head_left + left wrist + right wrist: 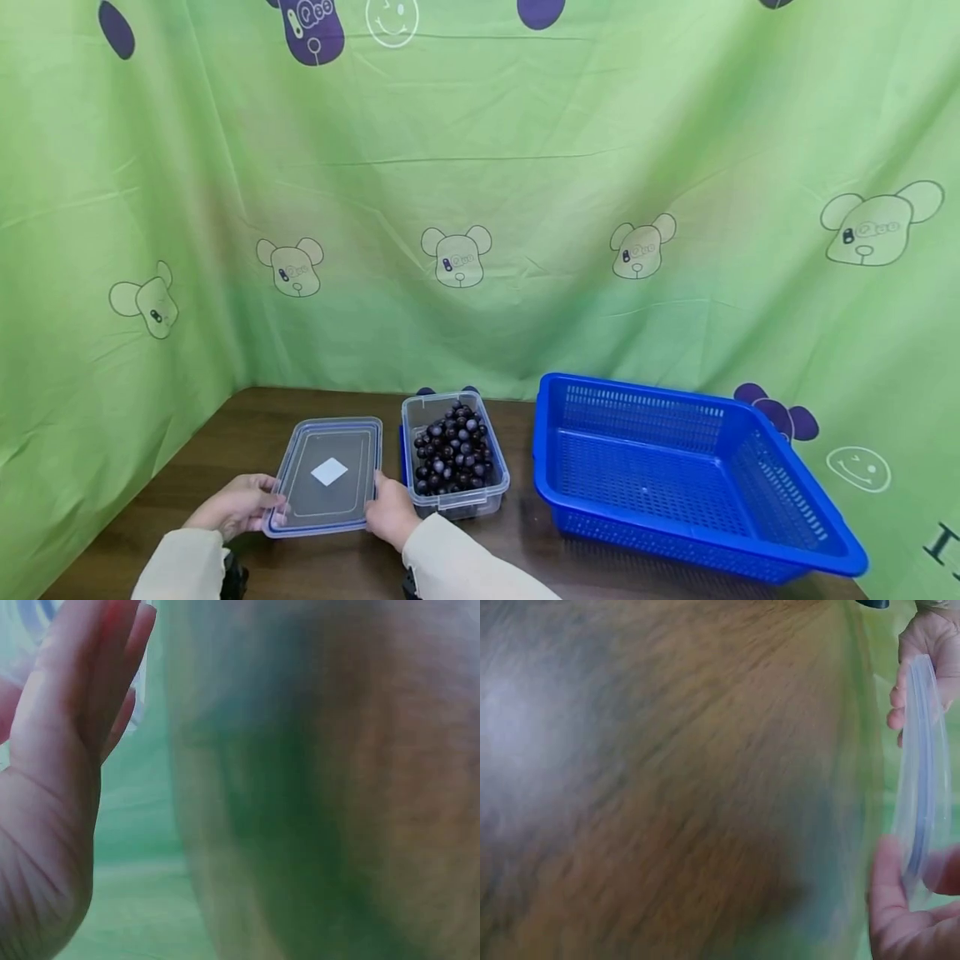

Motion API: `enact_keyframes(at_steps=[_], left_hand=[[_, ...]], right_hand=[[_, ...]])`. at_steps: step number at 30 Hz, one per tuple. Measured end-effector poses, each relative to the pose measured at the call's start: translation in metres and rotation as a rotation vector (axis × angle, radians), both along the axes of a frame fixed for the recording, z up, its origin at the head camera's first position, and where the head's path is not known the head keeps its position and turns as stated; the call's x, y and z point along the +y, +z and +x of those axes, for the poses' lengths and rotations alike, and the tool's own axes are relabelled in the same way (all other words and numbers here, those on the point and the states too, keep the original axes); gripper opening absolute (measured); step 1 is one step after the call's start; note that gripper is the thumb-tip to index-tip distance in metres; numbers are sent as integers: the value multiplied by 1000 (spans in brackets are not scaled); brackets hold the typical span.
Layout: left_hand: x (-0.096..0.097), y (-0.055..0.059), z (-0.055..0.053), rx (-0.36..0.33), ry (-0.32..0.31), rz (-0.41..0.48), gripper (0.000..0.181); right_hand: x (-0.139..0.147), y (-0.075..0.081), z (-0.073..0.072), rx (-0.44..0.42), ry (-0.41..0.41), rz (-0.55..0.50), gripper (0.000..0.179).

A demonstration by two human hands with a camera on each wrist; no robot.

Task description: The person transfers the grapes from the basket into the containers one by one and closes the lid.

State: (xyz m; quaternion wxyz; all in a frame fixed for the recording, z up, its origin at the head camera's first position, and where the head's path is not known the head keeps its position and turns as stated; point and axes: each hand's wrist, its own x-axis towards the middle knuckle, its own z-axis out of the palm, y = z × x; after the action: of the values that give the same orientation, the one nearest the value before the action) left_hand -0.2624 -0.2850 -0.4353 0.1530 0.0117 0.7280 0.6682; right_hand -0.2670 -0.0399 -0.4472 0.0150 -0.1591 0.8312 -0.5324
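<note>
Head view first: clear rectangular lid (pixel 322 504) with a blue seal line, held between the two hands, white diamond label (pixel 328 472) facing up midway between the grips. Pinched near the left edge's close corner by the left hand (pixel 238 504), and at the right edge by the right hand (pixel 392 510), clamped there between thumb and fingers on opposite faces, as seen edge-on in the right wrist view. Best kept level by matching the height of both grips, and best squeezed lightly to avoid bowing the plastic. Impossible to tell whether touching the table. Just right of and beyond the right fingers, uncovered clear food container (pixel 465 504) holding dark round grapes (pixel 453 450); wise to keep the right knuckles clear of its near wall to avoid a nudge. Along its left side, blue strip (pixel 406 457), too hidden to name. Well to the right of the right fingers, blue perforated plastic basket (pixel 645 529). Below the fingers, brown wood-grain tabletop (pixel 517 467); far beyond them, green curtain (pixel 525 167) with printed bear heads.
</note>
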Motion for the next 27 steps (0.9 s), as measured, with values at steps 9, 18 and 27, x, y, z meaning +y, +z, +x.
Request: enact_keyframes(at_steps=[9, 18, 27], left_hand=[[-4, 23, 1, 43, 5, 47, 31], [11, 33, -1, 77, -3, 93, 53], [43, 40, -7, 120, 0, 136, 44]], right_hand=[[-4, 14, -5, 5, -32, -117, 52], [13, 43, -9, -41, -35, -132, 54], [46, 61, -18, -18, -9, -61, 54]])
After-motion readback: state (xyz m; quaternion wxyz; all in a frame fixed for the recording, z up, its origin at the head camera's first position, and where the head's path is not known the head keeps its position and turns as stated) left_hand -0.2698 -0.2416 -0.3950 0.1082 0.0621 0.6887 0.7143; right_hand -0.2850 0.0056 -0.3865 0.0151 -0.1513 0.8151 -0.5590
